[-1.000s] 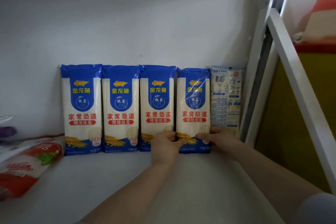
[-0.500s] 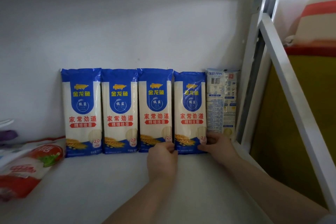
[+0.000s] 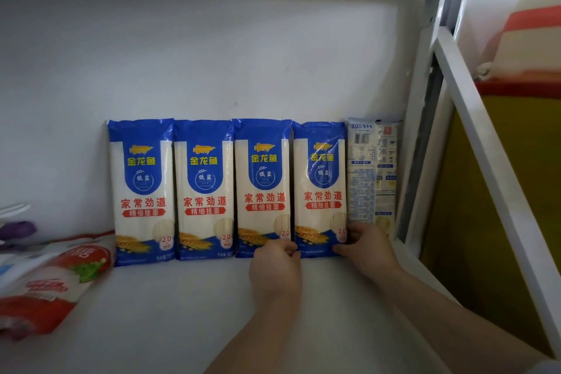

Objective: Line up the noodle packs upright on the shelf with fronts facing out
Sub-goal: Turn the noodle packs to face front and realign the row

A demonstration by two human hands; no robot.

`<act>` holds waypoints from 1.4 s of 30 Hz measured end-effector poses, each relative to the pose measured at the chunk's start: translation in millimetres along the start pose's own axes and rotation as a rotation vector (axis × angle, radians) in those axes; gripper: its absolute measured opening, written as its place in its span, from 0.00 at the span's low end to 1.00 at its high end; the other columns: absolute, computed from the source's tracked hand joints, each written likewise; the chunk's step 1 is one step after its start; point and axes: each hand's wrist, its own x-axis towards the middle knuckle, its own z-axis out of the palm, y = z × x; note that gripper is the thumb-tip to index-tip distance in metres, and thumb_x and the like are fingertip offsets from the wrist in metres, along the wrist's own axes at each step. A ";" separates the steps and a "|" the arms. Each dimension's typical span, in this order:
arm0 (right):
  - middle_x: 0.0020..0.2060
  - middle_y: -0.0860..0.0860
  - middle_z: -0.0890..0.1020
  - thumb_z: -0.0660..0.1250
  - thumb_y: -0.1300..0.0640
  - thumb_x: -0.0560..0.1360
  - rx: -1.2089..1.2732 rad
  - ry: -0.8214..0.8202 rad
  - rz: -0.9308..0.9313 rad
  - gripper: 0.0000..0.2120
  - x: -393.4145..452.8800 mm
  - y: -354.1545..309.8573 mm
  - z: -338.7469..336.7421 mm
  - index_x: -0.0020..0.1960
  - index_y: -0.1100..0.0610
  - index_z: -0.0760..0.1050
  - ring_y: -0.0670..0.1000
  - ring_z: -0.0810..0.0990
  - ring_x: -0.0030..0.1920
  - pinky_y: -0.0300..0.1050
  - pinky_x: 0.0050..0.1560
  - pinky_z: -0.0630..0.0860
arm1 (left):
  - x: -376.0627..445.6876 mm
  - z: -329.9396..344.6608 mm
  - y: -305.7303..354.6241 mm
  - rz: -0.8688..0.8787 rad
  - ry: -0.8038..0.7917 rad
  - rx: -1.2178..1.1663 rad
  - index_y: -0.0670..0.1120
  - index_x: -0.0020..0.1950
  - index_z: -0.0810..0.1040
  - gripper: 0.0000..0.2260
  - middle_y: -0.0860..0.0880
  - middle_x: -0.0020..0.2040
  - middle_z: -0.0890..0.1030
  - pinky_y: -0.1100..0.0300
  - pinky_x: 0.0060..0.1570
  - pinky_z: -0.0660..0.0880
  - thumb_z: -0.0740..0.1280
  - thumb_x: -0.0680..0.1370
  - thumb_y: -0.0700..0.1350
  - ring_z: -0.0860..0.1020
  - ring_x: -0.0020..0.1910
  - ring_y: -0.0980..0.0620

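Observation:
Five noodle packs stand upright against the shelf's back wall. The first pack (image 3: 141, 191), second pack (image 3: 205, 191), third pack (image 3: 262, 188) and fourth pack (image 3: 320, 185) show blue and white fronts. The fifth pack (image 3: 372, 170), at the far right, shows its printed back with a barcode. My left hand (image 3: 274, 264) grips the fourth pack's lower left corner, at the seam with the third pack. My right hand (image 3: 367, 244) pinches its lower right corner and hides the foot of the fifth pack.
A red and white bag (image 3: 51, 279) lies flat at the left of the white shelf board (image 3: 170, 313), with a purple item (image 3: 18, 229) behind it. A white metal upright (image 3: 422, 136) and a slanted rail (image 3: 491, 179) close the right side.
Both hands have slid down a little to the fourth pack's bottom corners. The pack now stands straighter and close against the third one. The view has tilted slightly.

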 end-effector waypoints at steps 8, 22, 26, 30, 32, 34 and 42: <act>0.48 0.52 0.79 0.67 0.58 0.74 -0.639 0.189 -0.475 0.10 28.0 -140.3 -47.6 0.55 0.58 0.76 0.49 0.78 0.45 0.41 0.44 0.76 | -1.5 -0.6 -2.0 -0.006 -0.014 -0.012 0.51 0.54 0.82 0.09 0.54 0.51 0.83 0.66 0.43 0.73 0.65 0.77 0.45 0.79 0.48 0.56; 0.40 0.55 0.74 0.62 0.60 0.75 -0.898 0.111 -0.436 0.08 89.9 -198.4 -23.7 0.53 0.63 0.73 0.54 0.74 0.41 0.44 0.39 0.71 | -0.8 4.0 -5.4 -0.004 0.019 -0.033 0.51 0.55 0.82 0.09 0.53 0.51 0.83 0.63 0.47 0.76 0.65 0.77 0.45 0.79 0.49 0.55; 0.43 0.56 0.74 0.62 0.60 0.76 -0.835 0.127 -0.381 0.08 86.3 -202.0 -20.0 0.54 0.62 0.71 0.55 0.74 0.44 0.46 0.42 0.74 | -1.0 4.6 -5.6 -0.001 0.020 -0.025 0.52 0.55 0.82 0.09 0.53 0.51 0.83 0.63 0.48 0.76 0.65 0.77 0.46 0.79 0.49 0.55; 0.44 0.56 0.71 0.62 0.62 0.76 -0.888 0.200 -0.437 0.12 79.6 -203.9 -21.6 0.58 0.63 0.72 0.58 0.75 0.51 0.48 0.47 0.74 | -0.6 4.5 -5.5 -0.002 0.027 -0.015 0.52 0.56 0.81 0.10 0.53 0.51 0.83 0.65 0.47 0.75 0.66 0.77 0.46 0.79 0.49 0.56; 0.46 0.58 0.71 0.60 0.65 0.76 -0.931 0.261 -0.505 0.13 77.1 -202.8 -22.3 0.60 0.65 0.71 0.58 0.74 0.56 0.48 0.51 0.72 | -0.2 4.2 -5.6 -0.018 0.026 -0.018 0.52 0.56 0.81 0.10 0.53 0.51 0.83 0.66 0.46 0.74 0.66 0.77 0.47 0.79 0.50 0.56; 0.53 0.60 0.74 0.59 0.67 0.77 -0.955 0.311 -0.543 0.13 75.1 -200.0 -22.9 0.60 0.66 0.71 0.59 0.73 0.57 0.48 0.53 0.71 | 0.0 3.6 -5.3 -0.031 0.029 -0.019 0.53 0.56 0.81 0.10 0.53 0.51 0.83 0.66 0.46 0.74 0.66 0.77 0.47 0.79 0.50 0.56; 0.51 0.54 0.78 0.62 0.61 0.76 -0.725 0.225 -0.571 0.10 82.0 -186.9 -22.5 0.56 0.61 0.75 0.56 0.76 0.49 0.46 0.44 0.73 | -1.4 0.6 -1.6 -0.044 0.021 -0.015 0.52 0.55 0.82 0.09 0.54 0.51 0.83 0.66 0.44 0.73 0.65 0.77 0.45 0.79 0.49 0.56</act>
